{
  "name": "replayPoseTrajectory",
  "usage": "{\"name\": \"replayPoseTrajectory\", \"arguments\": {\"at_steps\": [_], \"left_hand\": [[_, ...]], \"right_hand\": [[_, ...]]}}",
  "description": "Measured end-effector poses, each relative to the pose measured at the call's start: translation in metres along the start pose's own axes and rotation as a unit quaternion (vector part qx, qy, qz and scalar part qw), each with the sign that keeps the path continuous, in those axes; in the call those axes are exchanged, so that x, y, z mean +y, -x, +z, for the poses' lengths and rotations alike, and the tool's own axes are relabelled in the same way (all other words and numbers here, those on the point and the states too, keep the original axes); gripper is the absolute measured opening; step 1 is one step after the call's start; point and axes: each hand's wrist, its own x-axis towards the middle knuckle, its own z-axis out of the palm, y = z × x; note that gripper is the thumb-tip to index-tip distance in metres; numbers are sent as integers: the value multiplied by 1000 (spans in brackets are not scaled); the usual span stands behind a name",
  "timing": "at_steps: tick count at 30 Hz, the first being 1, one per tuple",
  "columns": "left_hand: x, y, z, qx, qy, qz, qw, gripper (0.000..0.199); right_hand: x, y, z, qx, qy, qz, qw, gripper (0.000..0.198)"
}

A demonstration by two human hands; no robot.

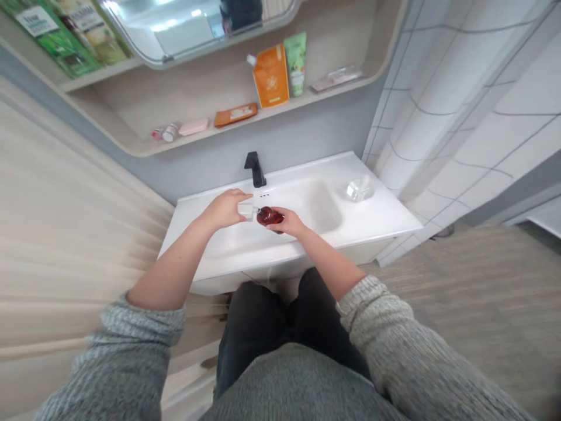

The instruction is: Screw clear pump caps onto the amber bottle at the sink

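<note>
The left hand [225, 209] is gripping a small pale container [246, 211] by its sides; the right hand [290, 221] is holding a brown bottle [266, 216] around its body, neck toward the container, above the sink [325, 207]. I'm judging both light, hard, slippery when wet, the bottle's body offering the surest hold. Behind, a black faucet [255, 169] is standing.

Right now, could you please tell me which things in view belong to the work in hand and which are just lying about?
In use:
- pale container in left grip
- reddish-brown bottle in right grip

Lying about:
- orange pouch, green tube, flat orange packet, pink item on shelf
- clear dish on countertop
</note>
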Motion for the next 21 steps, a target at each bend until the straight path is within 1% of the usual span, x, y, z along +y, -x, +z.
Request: {"name": "replayPoseTrajectory", "arguments": {"at_steps": [7, 15, 21], "left_hand": [[2, -8, -4, -1, -6, 18, 1000, 80], [17, -18, -19, -15, -12, 33, 999, 76], [21, -24, -25, -29, -31, 42, 998, 75]], "right_hand": [[4, -1, -1, 11, 7, -17, 1000, 80], [7, -1, 0, 39, 6, -44, 998, 82], [5, 1, 1, 48, -10, -44, 998, 86]]}}
